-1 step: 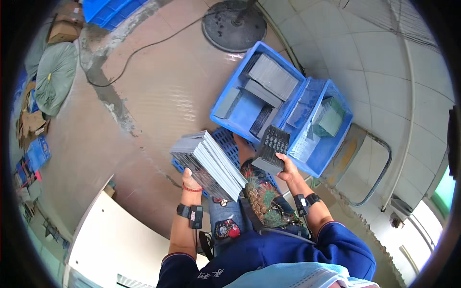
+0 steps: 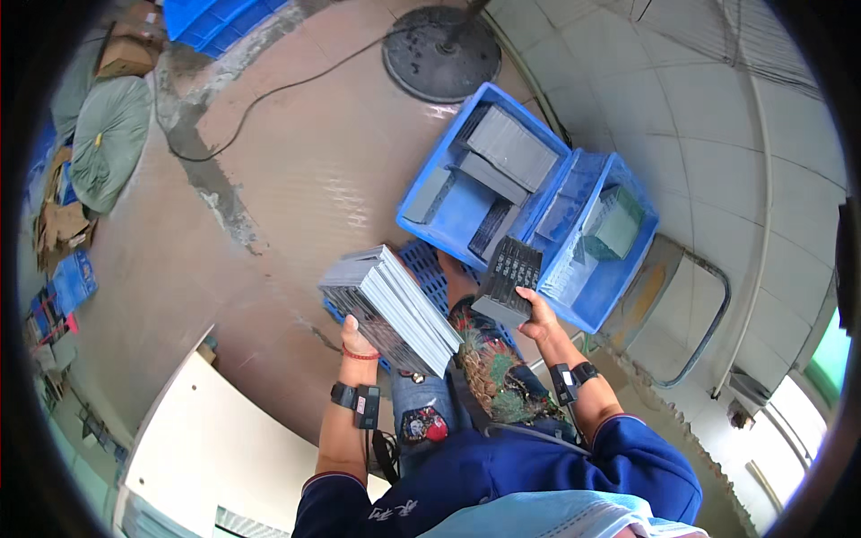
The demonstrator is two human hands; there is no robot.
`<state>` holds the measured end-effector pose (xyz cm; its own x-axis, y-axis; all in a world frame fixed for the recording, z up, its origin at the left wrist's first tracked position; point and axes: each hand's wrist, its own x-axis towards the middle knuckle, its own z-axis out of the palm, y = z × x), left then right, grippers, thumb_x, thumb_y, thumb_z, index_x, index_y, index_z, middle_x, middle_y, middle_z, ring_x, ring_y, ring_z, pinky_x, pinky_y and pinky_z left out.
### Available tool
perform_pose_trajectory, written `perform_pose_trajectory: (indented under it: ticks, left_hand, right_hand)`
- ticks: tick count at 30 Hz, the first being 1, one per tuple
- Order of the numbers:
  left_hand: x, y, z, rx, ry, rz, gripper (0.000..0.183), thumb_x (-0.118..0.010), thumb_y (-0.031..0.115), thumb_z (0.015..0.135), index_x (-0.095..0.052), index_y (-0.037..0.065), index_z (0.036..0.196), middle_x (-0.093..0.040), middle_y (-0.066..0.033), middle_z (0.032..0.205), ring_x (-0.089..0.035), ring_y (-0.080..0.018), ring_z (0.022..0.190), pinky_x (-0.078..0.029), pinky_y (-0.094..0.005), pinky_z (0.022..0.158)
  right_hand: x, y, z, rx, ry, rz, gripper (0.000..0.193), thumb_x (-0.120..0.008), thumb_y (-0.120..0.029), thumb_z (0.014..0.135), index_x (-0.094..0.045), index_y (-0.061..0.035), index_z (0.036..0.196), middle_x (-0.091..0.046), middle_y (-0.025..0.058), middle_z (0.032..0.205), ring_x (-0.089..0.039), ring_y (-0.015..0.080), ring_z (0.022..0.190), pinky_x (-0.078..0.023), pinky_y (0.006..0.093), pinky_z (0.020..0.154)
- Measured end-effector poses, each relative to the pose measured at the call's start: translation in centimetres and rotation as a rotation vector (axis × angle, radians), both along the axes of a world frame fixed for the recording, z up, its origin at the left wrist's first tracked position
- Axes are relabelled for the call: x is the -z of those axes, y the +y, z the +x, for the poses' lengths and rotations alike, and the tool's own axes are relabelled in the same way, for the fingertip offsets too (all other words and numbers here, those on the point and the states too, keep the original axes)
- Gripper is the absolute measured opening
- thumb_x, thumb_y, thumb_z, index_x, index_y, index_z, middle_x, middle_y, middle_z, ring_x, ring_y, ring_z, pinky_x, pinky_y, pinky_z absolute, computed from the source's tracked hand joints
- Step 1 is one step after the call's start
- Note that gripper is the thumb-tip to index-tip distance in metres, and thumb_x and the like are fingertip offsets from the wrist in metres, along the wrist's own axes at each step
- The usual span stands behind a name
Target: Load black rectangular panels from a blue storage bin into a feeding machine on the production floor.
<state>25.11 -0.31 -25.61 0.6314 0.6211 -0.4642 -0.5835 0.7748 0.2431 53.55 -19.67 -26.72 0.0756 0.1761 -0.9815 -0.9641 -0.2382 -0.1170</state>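
My left hand point(image 2: 358, 338) grips the outer side of a thick stack of thin flat plates point(image 2: 399, 309), with pale long edges and dark glossy sides. It is tilted above my lap and a blue slatted crate point(image 2: 424, 266). In my right hand point(image 2: 537, 316) is a smaller block of dark plates point(image 2: 508, 280), with rows of light marks along its face. My thumb lies on its near corner, and its far end is beside the rims of two blue bins. The undersides of both stacks and most of my fingers are hidden.
The left blue bin point(image 2: 412, 192) holds several grey plate stacks; the right blue bin point(image 2: 634, 235) holds clear, glass-like plates. Beyond stands a round black base point(image 2: 441, 56) with a cable. A metal-framed chair point(image 2: 708, 334) is at right, a white panel point(image 2: 211, 448) at lower left.
The surroundings have shifted very slightly in the picture. Both hands and their stacks stay almost where they were.
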Motion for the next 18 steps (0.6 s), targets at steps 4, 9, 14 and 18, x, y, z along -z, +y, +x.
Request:
perform_pose_trajectory:
  ticks: [4, 9, 14, 18]
  left_hand:
    - [-6.0, -0.5, -2.6, -0.099, 0.066, 0.019, 0.087, -0.07, 0.049, 0.065, -0.037, 0.002, 0.13, -0.047, -0.0138, 0.127, -0.048, -0.0303, 0.115, -0.038, -0.0441, 0.098]
    - [-12.5, -3.6, -4.8, -0.303, 0.08, 0.015, 0.073, -0.07, 0.043, 0.068, -0.045, 0.004, 0.125, -0.054, -0.0116, 0.12, -0.053, -0.0305, 0.108, -0.042, -0.0439, 0.094]
    - [-18.3, -9.3, -9.2, -0.455, 0.039, 0.11, 0.058, -0.065, 0.04, 0.075, -0.05, 0.003, 0.119, -0.059, -0.013, 0.111, -0.058, -0.027, 0.1, -0.046, -0.0413, 0.089]
    - [-22.6, -14.1, -11.1, -0.69, 0.166, 0.281, 0.056, -0.062, 0.038, 0.079, -0.049, 0.002, 0.119, -0.059, -0.0137, 0.11, -0.059, -0.0265, 0.098, -0.047, -0.0404, 0.087]
  right_hand:
    - [-2.9, 1.8, 0.1, -0.133, 0.042, 0.016, 0.028, -0.069, -0.023, 0.072, -0.06, -0.0076, 0.095, -0.065, 0.0067, 0.089, -0.063, 0.0226, 0.082, -0.052, 0.0371, 0.071]
    - [-6.6, 3.0, 0.3, -0.146, 0.017, 0.021, 0.033, -0.071, -0.025, 0.069, -0.061, -0.0101, 0.097, -0.065, 0.005, 0.095, -0.061, 0.0249, 0.088, -0.051, 0.0389, 0.077]
    - [-9.1, 2.1, 0.6, -0.2, 0.163, 0.334, 0.031, -0.065, -0.021, 0.074, -0.059, -0.0056, 0.101, -0.064, 0.0082, 0.098, -0.062, 0.0256, 0.089, -0.05, 0.0397, 0.078]
    - [-8.8, 1.2, 1.5, -0.291, 0.116, 0.507, 0.033, -0.067, -0.019, 0.074, -0.058, -0.0047, 0.102, -0.063, 0.0085, 0.101, -0.06, 0.0247, 0.093, -0.048, 0.0369, 0.083]
